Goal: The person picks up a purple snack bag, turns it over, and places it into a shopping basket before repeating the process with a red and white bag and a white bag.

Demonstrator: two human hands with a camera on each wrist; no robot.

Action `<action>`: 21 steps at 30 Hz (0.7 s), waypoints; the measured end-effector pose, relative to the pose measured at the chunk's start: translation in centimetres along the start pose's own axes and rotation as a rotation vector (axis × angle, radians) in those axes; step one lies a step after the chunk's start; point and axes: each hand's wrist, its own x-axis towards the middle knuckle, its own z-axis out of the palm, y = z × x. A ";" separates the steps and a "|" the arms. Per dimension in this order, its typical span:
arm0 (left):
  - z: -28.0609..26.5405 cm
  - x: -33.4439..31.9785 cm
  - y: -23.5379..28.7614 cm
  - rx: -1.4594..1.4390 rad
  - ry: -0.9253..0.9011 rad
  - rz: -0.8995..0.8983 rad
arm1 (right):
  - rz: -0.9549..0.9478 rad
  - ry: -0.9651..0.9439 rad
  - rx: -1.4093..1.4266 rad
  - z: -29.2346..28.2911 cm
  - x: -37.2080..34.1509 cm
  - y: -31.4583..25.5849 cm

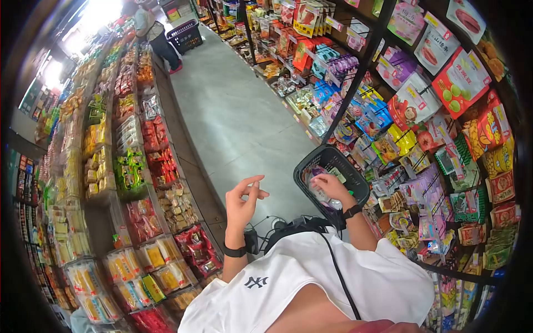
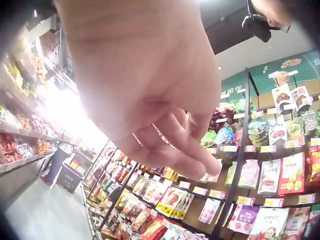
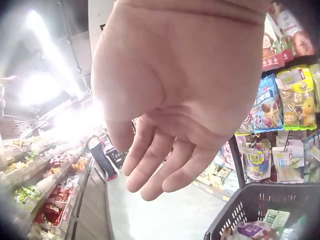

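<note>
My left hand (image 1: 242, 204) is raised in front of the body with fingers loosely bent and nothing in it. The left wrist view shows its palm (image 2: 145, 85) bare. My right hand (image 1: 330, 187) hangs over the near side of a black shopping basket (image 1: 302, 164), its fingers relaxed. In the right wrist view that hand (image 3: 175, 95) holds nothing, and the basket (image 3: 240, 205) stands low to its right. Inside the basket lie several packets, among them a purple packet (image 3: 254, 229) and a pale green and white one (image 3: 276, 218).
Hanging snack bags (image 1: 413, 100) fill the rack on the right. Sloped bins of wrapped snacks (image 1: 161, 166) line the left. Between them runs a grey floor aisle (image 1: 233, 116). Farther along stands a person (image 1: 161, 41) beside another black basket (image 1: 186, 36).
</note>
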 end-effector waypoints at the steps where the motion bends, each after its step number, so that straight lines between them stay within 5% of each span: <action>1: -0.3 -0.1 -0.1 -0.019 -0.004 -0.011 | 0.011 0.034 0.003 -0.3 -0.1 -0.9; 13: 3.3 3.6 1.0 -0.004 -0.392 0.021 | 0.036 0.656 0.080 -12.0 -2.3 2.3; 21: 5.5 10.9 2.5 0.150 -0.525 0.079 | -0.011 1.172 0.124 -26.5 1.2 7.9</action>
